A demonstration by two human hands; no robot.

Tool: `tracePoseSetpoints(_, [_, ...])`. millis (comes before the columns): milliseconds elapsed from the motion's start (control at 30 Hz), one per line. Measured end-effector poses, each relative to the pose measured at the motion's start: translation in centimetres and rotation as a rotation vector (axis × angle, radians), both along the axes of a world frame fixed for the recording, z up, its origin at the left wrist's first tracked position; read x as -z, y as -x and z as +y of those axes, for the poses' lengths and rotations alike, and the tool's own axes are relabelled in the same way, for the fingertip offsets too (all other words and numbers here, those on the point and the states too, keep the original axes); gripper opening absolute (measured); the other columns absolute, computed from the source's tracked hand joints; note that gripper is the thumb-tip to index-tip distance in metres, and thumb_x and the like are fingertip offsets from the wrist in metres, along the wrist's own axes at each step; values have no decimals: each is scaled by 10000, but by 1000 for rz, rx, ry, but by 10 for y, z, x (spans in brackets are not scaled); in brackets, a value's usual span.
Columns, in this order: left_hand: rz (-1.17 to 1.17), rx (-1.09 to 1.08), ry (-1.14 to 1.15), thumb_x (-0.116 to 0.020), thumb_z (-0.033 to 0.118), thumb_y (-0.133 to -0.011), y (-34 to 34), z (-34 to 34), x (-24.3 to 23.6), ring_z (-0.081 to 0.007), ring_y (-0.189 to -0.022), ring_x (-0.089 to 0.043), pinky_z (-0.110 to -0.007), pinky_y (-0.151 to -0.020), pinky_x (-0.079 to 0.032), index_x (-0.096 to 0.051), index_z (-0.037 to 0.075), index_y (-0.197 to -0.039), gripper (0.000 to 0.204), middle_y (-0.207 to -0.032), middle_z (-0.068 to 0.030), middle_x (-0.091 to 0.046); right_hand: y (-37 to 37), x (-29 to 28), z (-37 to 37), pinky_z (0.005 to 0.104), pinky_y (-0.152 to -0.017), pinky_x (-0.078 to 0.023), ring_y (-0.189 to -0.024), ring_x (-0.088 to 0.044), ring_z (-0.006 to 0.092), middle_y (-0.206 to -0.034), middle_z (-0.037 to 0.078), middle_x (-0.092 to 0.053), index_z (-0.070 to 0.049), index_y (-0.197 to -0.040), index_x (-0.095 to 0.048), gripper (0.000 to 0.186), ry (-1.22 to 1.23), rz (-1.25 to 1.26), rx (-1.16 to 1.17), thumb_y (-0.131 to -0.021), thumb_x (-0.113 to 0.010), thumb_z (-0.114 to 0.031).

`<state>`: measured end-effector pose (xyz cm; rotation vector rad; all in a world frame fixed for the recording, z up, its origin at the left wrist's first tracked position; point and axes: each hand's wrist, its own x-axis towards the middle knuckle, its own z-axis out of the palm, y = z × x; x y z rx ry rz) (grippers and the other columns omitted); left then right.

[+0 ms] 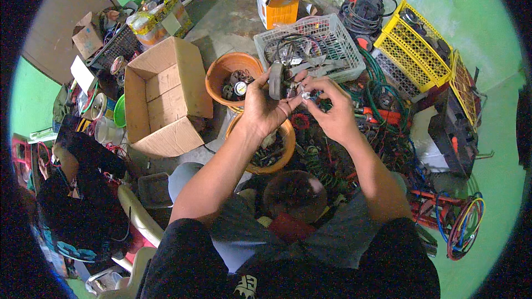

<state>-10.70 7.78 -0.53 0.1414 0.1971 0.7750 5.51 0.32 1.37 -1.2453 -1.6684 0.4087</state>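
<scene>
My left hand (262, 106) is closed round a dark, thick disc-shaped part (276, 81), seen edge-on, with its thumb against one side. Close beside it, the fingers of my right hand (334, 109) pinch a small silvery metal piece (305, 94). Whether that piece joins the dark part is too small to make out. Below the hands stand an orange-brown bucket (215, 82), with a white-faced dial gauge (240, 88) among dark parts, and a second orange bucket (287, 158) of dark pieces.
An open cardboard box (160, 134) stands to the left. A pale plastic crate (354, 58) of cables and metal parts lies beyond my hands, near an orange box (281, 10). Yellow crates (413, 50), green hoses (382, 105) and coiled cables (465, 227) crowd the right.
</scene>
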Motion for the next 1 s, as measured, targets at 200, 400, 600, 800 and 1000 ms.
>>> tracePoseSetpoints(200, [12, -35, 86, -356, 304, -995, 16, -10, -6, -413, -1259, -489, -508, -1024, -470, -505, -36, -1229, 439, -1344, -287, -489, 4, 9, -10, 331, -743, -535, -838, -676, 198, -955, 86, -693, -47, -987, -631, 226, 43, 93, 36, -794, -748, -34])
tracePoseSetpoints(400, [-7, -61, 73, -385, 332, -981, 47, -18, -3, -436, -1313, -427, -533, -1080, -412, -532, -45, -1137, 434, -1370, -316, -442, 11, 15, -14, 349, -725, -533, -800, -687, 230, -884, 116, -699, -24, -974, -632, 210, 95, 95, -22, -816, -742, -107])
tracePoseSetpoints(600, [29, -98, 77, -334, 358, -983, 62, -26, -14, -413, -1276, -477, -516, -1081, -416, -403, -47, -1360, 558, -1374, -296, -459, 21, 30, -7, 410, -715, -530, -819, -691, 328, -848, 166, -699, 0, -954, -641, 213, 310, -90, 76, -824, -712, -154])
tracePoseSetpoints(800, [10, -96, 59, -342, 339, -978, 64, -28, -10, -415, -1284, -467, -523, -1081, -415, -413, -46, -1346, 538, -1367, -298, -464, 29, 35, -1, 406, -737, -535, -845, -685, 335, -911, 175, -697, -3, -995, -666, 224, 249, -119, 3, -820, -699, -138])
tracePoseSetpoints(1000, [-59, -75, 32, -379, 321, -979, 62, -30, -5, -389, -1272, -485, -522, -1072, -426, -551, -35, -1069, 405, -1334, -295, -493, 39, 3, -2, 353, -735, -534, -831, -666, 267, -902, 110, -651, -35, -986, -673, 162, -4, -8, 14, -830, -694, -72])
